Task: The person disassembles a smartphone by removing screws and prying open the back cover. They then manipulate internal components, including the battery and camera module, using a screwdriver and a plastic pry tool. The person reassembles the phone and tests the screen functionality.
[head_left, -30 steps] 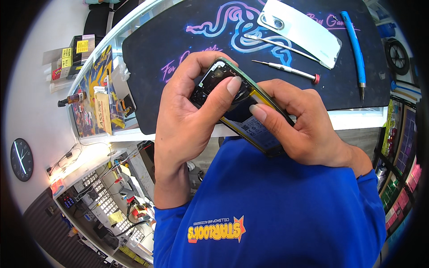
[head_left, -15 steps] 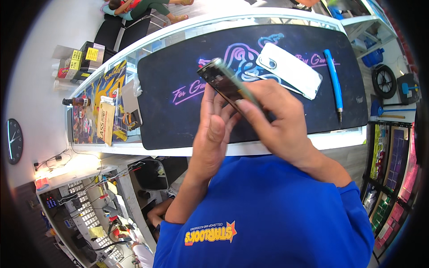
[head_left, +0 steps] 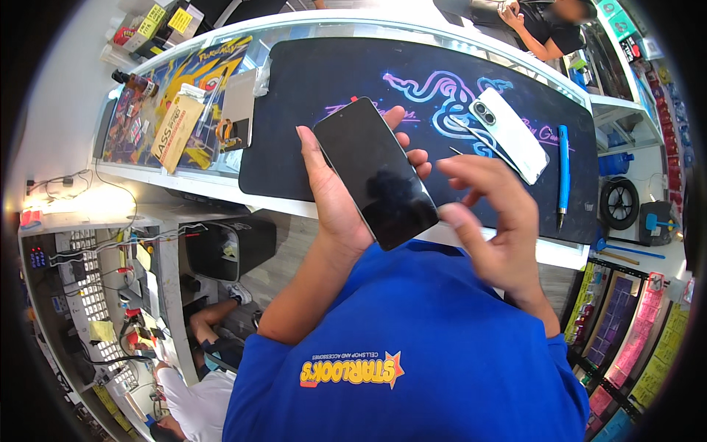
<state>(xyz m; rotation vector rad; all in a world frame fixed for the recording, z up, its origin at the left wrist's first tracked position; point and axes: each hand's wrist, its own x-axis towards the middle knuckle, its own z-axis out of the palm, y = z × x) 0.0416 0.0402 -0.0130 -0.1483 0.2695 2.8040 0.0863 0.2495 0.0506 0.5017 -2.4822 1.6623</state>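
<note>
A black smartphone (head_left: 377, 173), its screen dark and facing up, rests tilted in my left hand (head_left: 335, 199). My left thumb lies along its left edge, and the fingertips wrap round the right edge. Close to the phone's lower right corner is my right hand (head_left: 501, 217), slightly blurred, its fingers apart and loosely bent, with nothing in it. Whether the right fingertips touch the phone, I cannot tell. A white phone back or case (head_left: 512, 136) with camera rings lies beyond my right hand. To its right is a slim blue pen-shaped tool (head_left: 563, 173) with a pointed tip.
Underneath is a dark mat (head_left: 294, 81) on a glass counter. A tan flat packet (head_left: 179, 131) and a silver flat box (head_left: 239, 114) lie to the left. A person in black (head_left: 556, 33) is beyond the counter; one in white (head_left: 195, 401) is at lower left.
The phone has turned from edge-on to screen up and come closer to me. My right hand has let go of it and moved right; my left hand now holds it alone.
</note>
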